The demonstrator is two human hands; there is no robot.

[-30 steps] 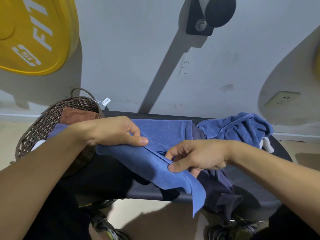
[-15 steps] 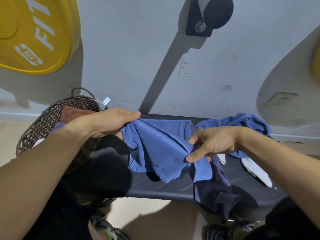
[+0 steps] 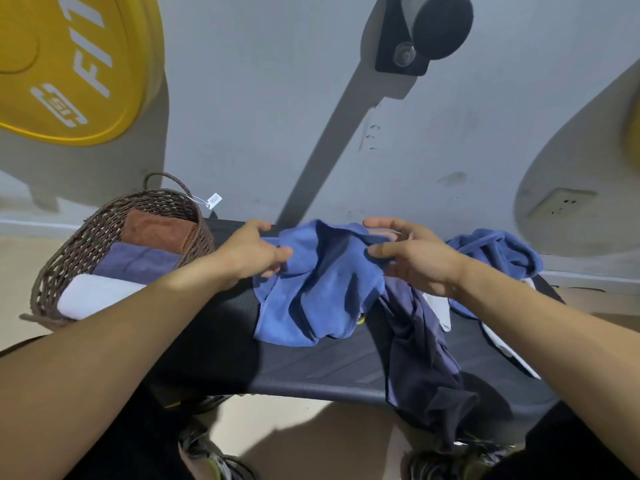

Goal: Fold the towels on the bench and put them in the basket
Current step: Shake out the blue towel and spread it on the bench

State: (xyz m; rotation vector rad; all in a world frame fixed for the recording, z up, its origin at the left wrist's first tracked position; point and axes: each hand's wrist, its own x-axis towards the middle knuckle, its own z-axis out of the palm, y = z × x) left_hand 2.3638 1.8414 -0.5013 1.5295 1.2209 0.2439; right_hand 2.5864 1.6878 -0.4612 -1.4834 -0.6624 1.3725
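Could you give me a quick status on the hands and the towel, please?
Left hand and right hand pinch blue towel, unfolded over bench. Basket holds three. Dark towel alongside.

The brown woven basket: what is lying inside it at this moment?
Inside the brown woven basket lie a folded rust-brown towel, a purple-blue towel and a white towel. Anything beneath them is covered.

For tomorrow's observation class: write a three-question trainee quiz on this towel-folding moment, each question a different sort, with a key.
1. True or false: the wicker basket already holds folded towels.
2. Which towel do the left hand and right hand hold? A brown, B blue towel, C white.
3. Fill in: the dark navy towel hangs over the front edge of the ____.

Key: 1 true; 2 B; 3 bench.
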